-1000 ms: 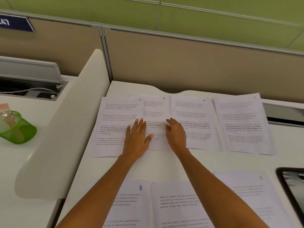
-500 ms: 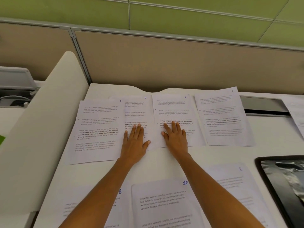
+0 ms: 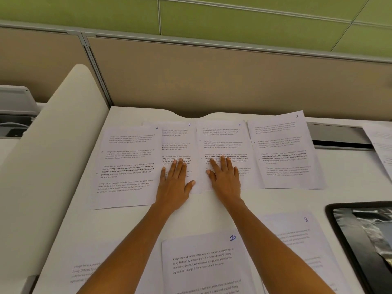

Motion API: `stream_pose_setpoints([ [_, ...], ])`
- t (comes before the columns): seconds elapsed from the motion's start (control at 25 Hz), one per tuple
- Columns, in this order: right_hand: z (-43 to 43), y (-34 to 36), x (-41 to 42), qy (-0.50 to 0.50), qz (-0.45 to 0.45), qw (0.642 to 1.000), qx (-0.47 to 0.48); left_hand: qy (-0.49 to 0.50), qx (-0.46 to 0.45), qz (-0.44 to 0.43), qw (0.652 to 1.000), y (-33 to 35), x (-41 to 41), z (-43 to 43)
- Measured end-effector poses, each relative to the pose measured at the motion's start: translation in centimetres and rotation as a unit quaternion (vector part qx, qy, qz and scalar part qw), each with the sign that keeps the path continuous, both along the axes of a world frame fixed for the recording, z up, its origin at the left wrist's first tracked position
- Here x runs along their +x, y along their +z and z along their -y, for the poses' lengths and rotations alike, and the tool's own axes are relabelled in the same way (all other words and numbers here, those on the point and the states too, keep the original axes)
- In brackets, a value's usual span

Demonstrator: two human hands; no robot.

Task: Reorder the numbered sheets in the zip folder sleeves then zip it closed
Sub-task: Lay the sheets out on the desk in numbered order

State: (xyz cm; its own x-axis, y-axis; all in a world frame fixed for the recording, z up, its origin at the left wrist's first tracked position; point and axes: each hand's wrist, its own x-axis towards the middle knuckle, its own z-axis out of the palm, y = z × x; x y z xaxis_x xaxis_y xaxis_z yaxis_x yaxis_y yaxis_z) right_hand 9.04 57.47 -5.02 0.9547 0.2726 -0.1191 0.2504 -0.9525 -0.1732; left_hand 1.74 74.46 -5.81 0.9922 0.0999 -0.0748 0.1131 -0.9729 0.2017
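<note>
Printed sheets with handwritten blue numbers lie in a row across the white desk (image 3: pixel 212 204): sheet 6 (image 3: pixel 129 164), sheet 5 (image 3: pixel 180 143), sheet 4 (image 3: pixel 222 139) and sheet 3 (image 3: pixel 284 149). My left hand (image 3: pixel 175 180) lies flat on sheet 5, fingers straight. My right hand (image 3: pixel 224 177) lies flat on sheet 4. Nearer me are sheet 10 (image 3: pixel 203 262), sheet 2 (image 3: pixel 297 234) and a sheet (image 3: pixel 89 266) partly under my left arm. The black zip folder (image 3: pixel 364 236) lies open at the right edge, its clear sleeve shining.
A white curved divider (image 3: pixel 48 166) bounds the desk on the left. A beige partition (image 3: pixel 212 77) stands behind. Another sheet (image 3: pixel 381 143) lies at the far right, beside a cable slot (image 3: pixel 339 136).
My right hand has slid from sheet 5's edge onto sheet 4 and spread flat. The left hand stays on sheet 5. The view has shifted to the right.
</note>
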Motion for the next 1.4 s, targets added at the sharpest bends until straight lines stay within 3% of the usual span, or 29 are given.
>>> stream_pose_setpoints([
  [0.36, -0.7, 1.0, 0.1, -0.001, 0.011, 1.000, 0.018, -0.001, -0.004, 0.029, 1.000, 0.0, 0.3, 0.4],
  [0.56, -5.5, 1.4, -0.8, 0.077, 0.016, 0.996, 0.040, 0.068, 0.010, 0.092, 0.993, 0.9, 0.0, -2.5],
  [0.84, -9.4, 0.3, -2.5, 0.153, -0.028, 0.988, -0.016, 0.145, 0.004, 0.053, 0.988, -0.7, -2.5, -8.9],
  [1.4, -9.4, 0.2, -2.5, 0.148, -0.017, 0.989, -0.016, 0.138, -0.005, 0.058, 0.989, -1.5, -2.7, -12.7],
])
